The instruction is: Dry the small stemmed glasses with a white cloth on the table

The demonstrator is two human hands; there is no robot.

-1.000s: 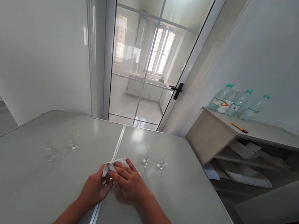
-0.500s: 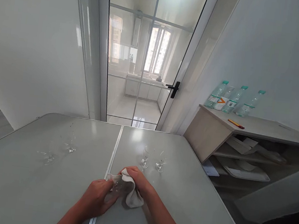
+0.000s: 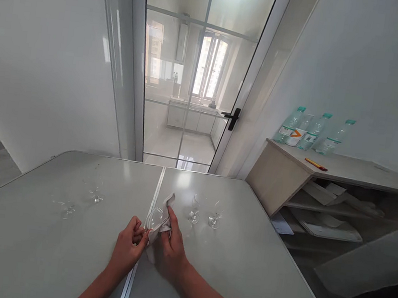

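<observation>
A clear stemmed glass point(image 3: 155, 217) is between my hands over the table's seam, its bowl tilted upward. A white cloth point(image 3: 169, 200) lies against its right side and trails below it. My right hand point(image 3: 175, 250) grips the cloth beside the glass, thumb and fingers closed. My left hand point(image 3: 130, 243) is closed in a pinch at the cloth's lower left edge, close to the glass; its fingertips partly hide what they touch. Just beyond my right hand, a stemmed glass point(image 3: 194, 216) and another stemmed glass point(image 3: 214, 221) stand upright on the table.
On the left half of the grey table point(image 3: 44, 251) are two more clear glasses, a nearer glass point(image 3: 68, 210) and a farther glass point(image 3: 97, 198). A wooden shelf unit point(image 3: 285, 179) adjoins the right edge, with several plastic bottles point(image 3: 309, 138) on top. A glass door point(image 3: 200, 134) stands behind.
The cloth and glass have swung up and away from me, and the glass bowl is now exposed. My right hand has turned upright. My left hand has shifted from around the glass to a pinch.
</observation>
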